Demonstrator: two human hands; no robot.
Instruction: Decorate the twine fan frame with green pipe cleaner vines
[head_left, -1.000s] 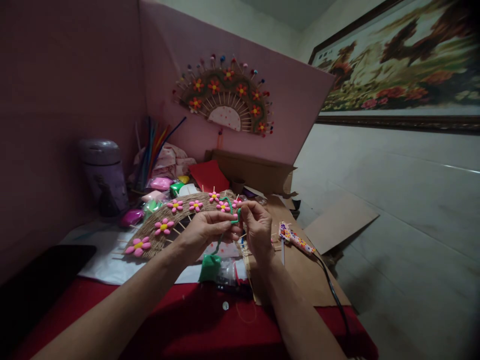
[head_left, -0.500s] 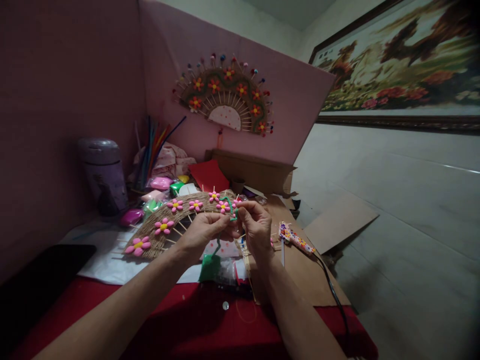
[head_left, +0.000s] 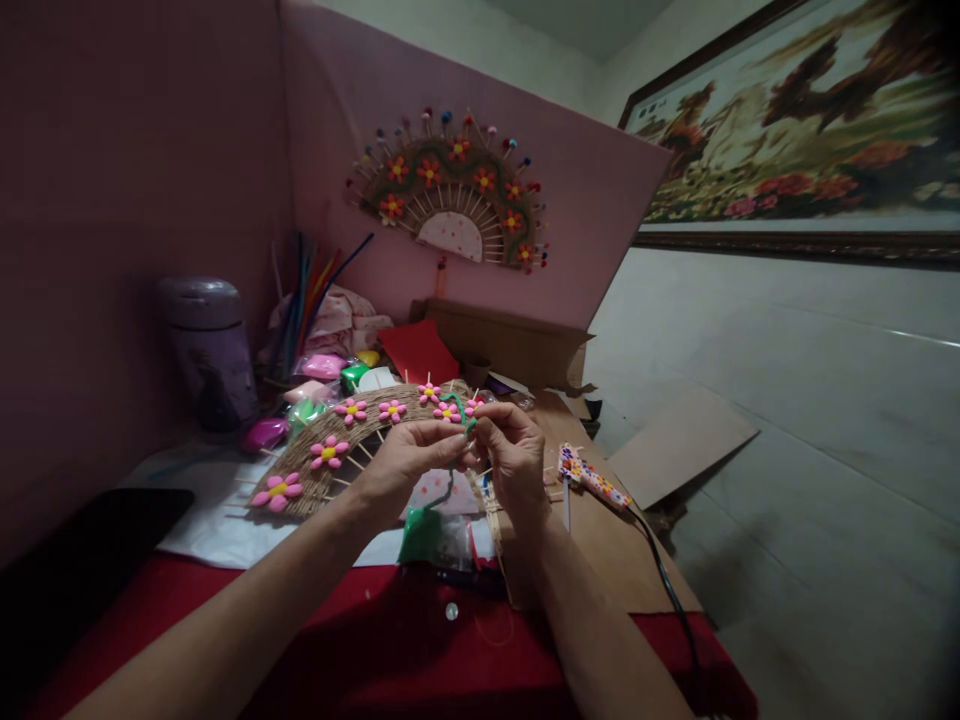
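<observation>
Clock directions run from the two hands, with 12 pointing away from the person. The largest thing is a pink panel at 12, carrying a finished fan with orange flowers. A red-covered counter spreads beneath the arms, and a framed picture hangs at 2. A flat cardboard sheet lies at 4.

The twine-wrapped fan with pink flowers arches on the counter from 9 toward 12; the hands hide part of its right side. Beyond it, a lidded purple cup stands between 9 and 10, while pipe cleaners and bright clay packets crowd 10.

The left hand has its grip pinched, fingertips closed around green cord; the right hand pinches at the same place, its grip closed beside the left fingertips. At 4, a flower-patterned glue gun rests on the cardboard, its black cable running toward the near edge. A green packet sits at 7, just below the left hand.

The green cord shows between the fingertips, over the fan's flowers and down to the packet; fingers cover the stretch between. Smallest is a clear disc between 6 and 7.
</observation>
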